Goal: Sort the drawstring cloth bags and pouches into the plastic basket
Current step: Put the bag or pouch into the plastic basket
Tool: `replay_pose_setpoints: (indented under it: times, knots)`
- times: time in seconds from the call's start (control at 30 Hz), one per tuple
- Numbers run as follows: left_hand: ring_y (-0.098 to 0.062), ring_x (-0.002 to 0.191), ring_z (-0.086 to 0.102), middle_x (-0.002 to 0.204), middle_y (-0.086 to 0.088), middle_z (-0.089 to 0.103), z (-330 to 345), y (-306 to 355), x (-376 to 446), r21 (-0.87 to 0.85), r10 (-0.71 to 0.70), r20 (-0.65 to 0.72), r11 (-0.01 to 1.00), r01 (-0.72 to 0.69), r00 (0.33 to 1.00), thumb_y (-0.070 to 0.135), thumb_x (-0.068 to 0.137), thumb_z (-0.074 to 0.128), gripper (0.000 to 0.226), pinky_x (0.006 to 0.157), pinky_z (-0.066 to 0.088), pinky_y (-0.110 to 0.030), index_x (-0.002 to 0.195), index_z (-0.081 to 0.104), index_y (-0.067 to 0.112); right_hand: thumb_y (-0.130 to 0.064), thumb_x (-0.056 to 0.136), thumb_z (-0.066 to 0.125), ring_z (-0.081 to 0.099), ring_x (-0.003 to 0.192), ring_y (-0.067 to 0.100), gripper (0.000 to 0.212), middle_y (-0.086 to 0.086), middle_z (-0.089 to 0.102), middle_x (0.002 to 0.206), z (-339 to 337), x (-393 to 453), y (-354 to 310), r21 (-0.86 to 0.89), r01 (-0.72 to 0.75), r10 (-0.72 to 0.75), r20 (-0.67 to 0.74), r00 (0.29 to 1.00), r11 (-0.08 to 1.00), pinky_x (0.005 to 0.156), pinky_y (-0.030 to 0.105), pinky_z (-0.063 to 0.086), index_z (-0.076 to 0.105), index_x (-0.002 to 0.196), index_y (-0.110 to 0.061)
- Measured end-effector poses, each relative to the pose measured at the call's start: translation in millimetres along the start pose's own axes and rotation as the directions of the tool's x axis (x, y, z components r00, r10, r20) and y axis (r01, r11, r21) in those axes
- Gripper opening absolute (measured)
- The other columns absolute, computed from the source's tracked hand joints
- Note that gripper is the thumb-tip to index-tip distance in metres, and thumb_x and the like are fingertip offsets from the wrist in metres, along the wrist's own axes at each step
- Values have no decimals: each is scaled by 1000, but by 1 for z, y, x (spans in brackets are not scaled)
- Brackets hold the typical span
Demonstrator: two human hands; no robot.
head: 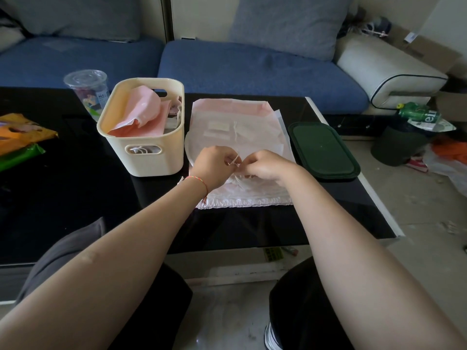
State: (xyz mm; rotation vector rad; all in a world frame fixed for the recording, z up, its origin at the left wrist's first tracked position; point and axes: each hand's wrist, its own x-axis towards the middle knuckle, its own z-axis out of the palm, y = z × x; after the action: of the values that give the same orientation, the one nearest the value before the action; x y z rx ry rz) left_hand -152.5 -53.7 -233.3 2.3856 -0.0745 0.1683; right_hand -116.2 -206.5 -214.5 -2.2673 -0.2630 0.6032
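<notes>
Judging from how things lie, the sorting is partly done: the cream plastic basket (145,127) at the left of the dark counter (75,188) already holds several pink and white pouches (141,109), with a cord showing through its near handle slot. A flat stack of pale cloth bags (235,122) is still spread just right of the basket, so more remains outside it. On the near end of that stack lies a white bag (247,195) with a gathered hem, and both hands are busy above it. The left hand (214,165) has its fingers curled in, pinching a thin white drawstring (235,160). The right hand (265,165) is curled too and meets the left at the cord, seemingly pinching it as well. A dark green lid (323,150) rests at the right, and a clear cup (87,92) stands beyond the basket.
</notes>
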Motion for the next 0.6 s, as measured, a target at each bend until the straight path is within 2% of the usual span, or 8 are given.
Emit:
replay_pose_setpoints:
  times: [0.1,0.2,0.27,0.4,0.47,0.53,0.6]
  knots:
    - [-16,82,64,84,0,73,3,-1,1,27,27,-32,999,-27,999,10,82,64,16,77,51,-28,87,76,19,-25,84,72,57,79,15,17,0,64,80,2,1,-1,22,-4,4,-28,1000,1000,75,30,46,73,85,-8]
    - [-14,74,57,80,4,67,5,-3,2,64,69,-85,996,-64,994,10,83,63,15,69,43,-27,84,74,20,-17,83,64,60,79,15,15,1,66,76,2,2,-2,89,-15,20,-53,998,996,89,37,50,73,77,-8]
    - [-16,73,55,82,2,61,6,-5,2,66,84,-108,995,-77,991,8,81,64,15,67,39,-25,85,74,19,-14,83,61,60,78,14,15,1,67,76,2,2,-1,117,-20,27,-55,998,993,89,36,50,73,78,-7]
    - [-18,73,51,76,-1,56,7,-6,3,32,74,-104,997,-71,992,4,78,62,18,69,42,-29,85,71,18,-12,87,63,60,85,15,13,1,69,85,3,0,0,86,2,1,-40,999,996,85,30,48,75,89,-8]
    - [-15,71,51,70,4,56,6,-6,3,-13,27,-76,1000,-28,997,6,80,62,17,62,41,-20,84,70,20,-15,86,68,61,90,14,9,3,72,95,4,-1,0,80,-8,12,-40,999,997,79,26,48,76,90,-12]
    - [-9,69,52,68,10,57,5,-7,4,-86,-29,-54,996,24,998,8,81,64,15,56,35,-5,83,69,23,-17,84,71,60,87,11,12,2,71,96,4,-1,0,67,-18,22,-49,999,998,69,21,46,75,94,-12]
    - [-5,70,54,68,13,59,3,-7,4,-138,-77,-20,988,74,997,10,82,66,14,58,36,-5,83,70,23,-15,83,71,59,82,10,11,0,69,92,5,0,0,70,-18,21,-55,998,997,68,21,46,76,92,-11]
